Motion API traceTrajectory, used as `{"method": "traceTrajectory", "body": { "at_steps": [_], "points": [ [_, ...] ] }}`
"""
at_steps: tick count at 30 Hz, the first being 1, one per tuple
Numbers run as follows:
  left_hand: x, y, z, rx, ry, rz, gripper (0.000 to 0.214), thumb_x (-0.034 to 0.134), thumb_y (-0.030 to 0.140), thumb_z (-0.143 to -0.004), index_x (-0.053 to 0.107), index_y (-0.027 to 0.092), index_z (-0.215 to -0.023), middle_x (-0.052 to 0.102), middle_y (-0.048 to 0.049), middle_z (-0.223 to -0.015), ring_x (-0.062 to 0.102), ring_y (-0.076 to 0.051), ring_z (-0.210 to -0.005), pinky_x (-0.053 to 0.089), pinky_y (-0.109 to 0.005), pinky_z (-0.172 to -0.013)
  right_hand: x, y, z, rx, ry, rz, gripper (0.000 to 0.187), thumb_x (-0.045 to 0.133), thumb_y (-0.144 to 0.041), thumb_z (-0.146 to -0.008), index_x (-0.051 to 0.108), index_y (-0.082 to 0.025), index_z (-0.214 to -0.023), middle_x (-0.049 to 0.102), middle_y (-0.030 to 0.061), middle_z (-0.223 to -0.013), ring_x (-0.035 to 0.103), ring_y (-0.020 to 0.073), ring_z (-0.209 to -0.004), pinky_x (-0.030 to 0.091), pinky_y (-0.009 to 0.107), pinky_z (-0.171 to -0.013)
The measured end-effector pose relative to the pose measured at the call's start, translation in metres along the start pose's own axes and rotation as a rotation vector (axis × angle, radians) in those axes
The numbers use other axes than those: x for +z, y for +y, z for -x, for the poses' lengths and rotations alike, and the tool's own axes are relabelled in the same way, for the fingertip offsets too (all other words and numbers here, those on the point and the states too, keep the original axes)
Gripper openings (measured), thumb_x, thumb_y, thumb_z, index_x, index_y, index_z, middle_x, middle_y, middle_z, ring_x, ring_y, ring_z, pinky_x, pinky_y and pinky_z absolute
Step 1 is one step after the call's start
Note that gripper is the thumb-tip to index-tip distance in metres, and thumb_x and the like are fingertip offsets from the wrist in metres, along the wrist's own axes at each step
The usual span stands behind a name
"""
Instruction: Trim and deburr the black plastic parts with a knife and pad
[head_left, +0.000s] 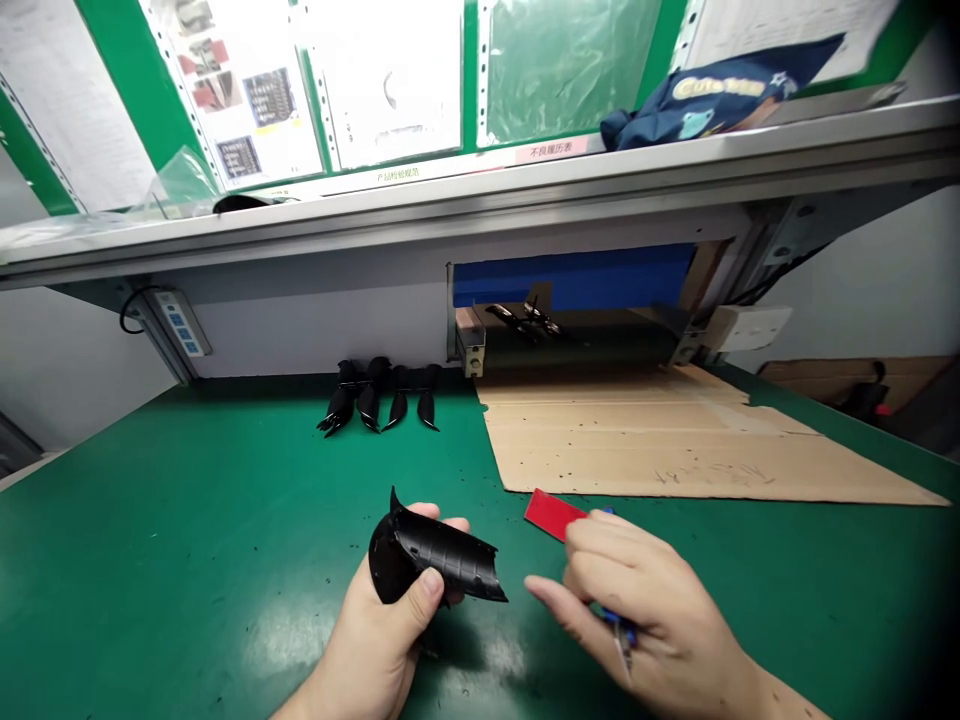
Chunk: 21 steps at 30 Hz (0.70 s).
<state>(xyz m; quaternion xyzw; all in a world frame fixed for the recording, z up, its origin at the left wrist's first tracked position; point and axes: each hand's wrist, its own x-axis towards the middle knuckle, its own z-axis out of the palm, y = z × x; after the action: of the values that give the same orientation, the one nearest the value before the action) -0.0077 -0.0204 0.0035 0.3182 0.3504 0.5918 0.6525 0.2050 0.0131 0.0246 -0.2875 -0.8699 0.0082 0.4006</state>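
Right hand (652, 610) grips a red tool (553, 514), left hand (382, 630) clamps a black shell (442, 560); cardboard (675, 440) beyond.

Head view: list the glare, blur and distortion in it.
In the head view, lamp glare makes pale patches on the green table mat beside the left hand and its black ribbed curved plastic part; the right hand, closed on a blue-handled tool, looks slightly soft; the grey metal shelf rail bows from wide-angle distortion; the lower right corner darkens.
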Motion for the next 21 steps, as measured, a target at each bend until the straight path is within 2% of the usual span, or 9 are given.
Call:
{"method": "traceTrajectory", "body": {
  "at_steps": [2, 4, 6, 8, 10, 12, 16, 18, 21],
  "points": [
    [0.001, 0.001, 0.000, 0.003, -0.013, 0.007, 0.049, 0.077, 0.032, -0.077, 0.055, 0.020, -0.119, 0.064, -0.0141, -0.121, 0.060, -0.025, -0.108, 0.046, -0.034, -0.089, -0.001, 0.000, 0.000, 0.024, 0.037, -0.024, 0.028, 0.054, -0.026, -0.098, 0.052, -0.020, -0.071, 0.042, -0.0012, -0.064, 0.039, 0.0153, -0.057, 0.031, 0.028, -0.056],
    [0.002, 0.000, 0.001, 0.002, -0.046, 0.020, 0.050, 0.078, 0.033, -0.075, 0.056, 0.020, -0.118, 0.065, -0.0134, -0.118, 0.059, -0.026, -0.109, 0.045, -0.036, -0.092, 0.003, -0.002, 0.001, -0.006, -0.026, -0.032, 0.016, 0.056, -0.035, -0.098, 0.060, -0.019, -0.097, 0.051, 0.0035, -0.079, 0.045, 0.0172, -0.064, 0.035, 0.029, -0.058],
    [0.003, -0.001, 0.001, -0.006, -0.062, 0.031, 0.052, 0.080, 0.035, -0.072, 0.057, 0.020, -0.117, 0.066, -0.0123, -0.115, 0.060, -0.027, -0.106, 0.044, -0.037, -0.092, 0.009, -0.006, 0.002, -0.036, -0.112, -0.021, 0.025, 0.056, -0.039, -0.098, 0.058, -0.021, -0.116, 0.054, 0.0062, -0.089, 0.047, 0.0185, -0.067, 0.036, 0.030, -0.060],
    [0.002, -0.004, 0.000, -0.024, -0.048, 0.013, 0.053, 0.080, 0.037, -0.072, 0.058, 0.021, -0.117, 0.068, -0.0096, -0.105, 0.061, -0.024, -0.096, 0.046, -0.034, -0.086, 0.015, -0.010, 0.002, 0.012, -0.145, -0.059, 0.018, 0.051, -0.033, -0.100, 0.061, -0.023, -0.112, 0.055, 0.0048, -0.086, 0.047, 0.0183, -0.066, 0.035, 0.030, -0.060],
    [0.000, -0.008, -0.002, -0.051, -0.015, -0.037, 0.052, 0.076, 0.041, -0.076, 0.057, 0.020, -0.119, 0.067, -0.0056, -0.087, 0.059, -0.018, -0.081, 0.045, -0.029, -0.077, 0.018, -0.014, 0.002, 0.152, -0.144, -0.195, 0.017, 0.047, -0.028, -0.100, 0.064, -0.022, -0.097, 0.054, 0.0027, -0.079, 0.047, 0.0177, -0.066, 0.034, 0.029, -0.059],
    [-0.002, -0.010, -0.006, -0.091, 0.044, -0.085, 0.047, 0.069, 0.048, -0.081, 0.058, 0.016, -0.113, 0.062, -0.0029, -0.073, 0.054, -0.014, -0.069, 0.042, -0.025, -0.069, 0.019, -0.017, 0.002, 0.380, -0.124, -0.385, 0.023, 0.049, -0.032, -0.099, 0.062, -0.020, -0.084, 0.053, 0.0009, -0.074, 0.047, 0.0168, -0.065, 0.033, 0.027, -0.058],
    [-0.001, -0.009, -0.011, -0.167, 0.178, 0.015, 0.044, 0.068, 0.054, -0.079, 0.057, 0.017, -0.101, 0.048, 0.0028, -0.069, 0.044, -0.009, -0.061, 0.038, -0.023, -0.060, 0.017, -0.022, 0.000, 0.832, -0.079, -0.797, 0.037, 0.059, -0.052, -0.091, 0.056, -0.019, -0.075, 0.046, -0.0027, -0.064, 0.035, 0.0129, -0.055, 0.029, 0.024, -0.052],
    [0.001, -0.007, -0.010, -0.190, 0.192, 0.087, 0.043, 0.069, 0.054, -0.078, 0.056, 0.019, -0.100, 0.042, 0.0050, -0.068, 0.040, -0.008, -0.058, 0.035, -0.022, -0.058, 0.017, -0.025, -0.001, 0.920, -0.035, -1.027, 0.043, 0.061, -0.058, -0.088, 0.055, -0.018, -0.076, 0.050, -0.0017, -0.064, 0.032, 0.0117, -0.053, 0.031, 0.024, -0.053],
    [0.003, -0.006, -0.007, -0.186, 0.144, 0.143, 0.039, 0.069, 0.052, -0.079, 0.059, 0.018, -0.095, 0.049, 0.0019, -0.073, 0.045, -0.010, -0.065, 0.036, -0.022, -0.062, 0.021, -0.029, -0.003, 1.033, 0.021, -1.252, 0.043, 0.062, -0.057, -0.088, 0.058, -0.016, -0.076, 0.058, 0.0023, -0.068, 0.035, 0.0114, -0.053, 0.035, 0.025, -0.056]
  ]
}}
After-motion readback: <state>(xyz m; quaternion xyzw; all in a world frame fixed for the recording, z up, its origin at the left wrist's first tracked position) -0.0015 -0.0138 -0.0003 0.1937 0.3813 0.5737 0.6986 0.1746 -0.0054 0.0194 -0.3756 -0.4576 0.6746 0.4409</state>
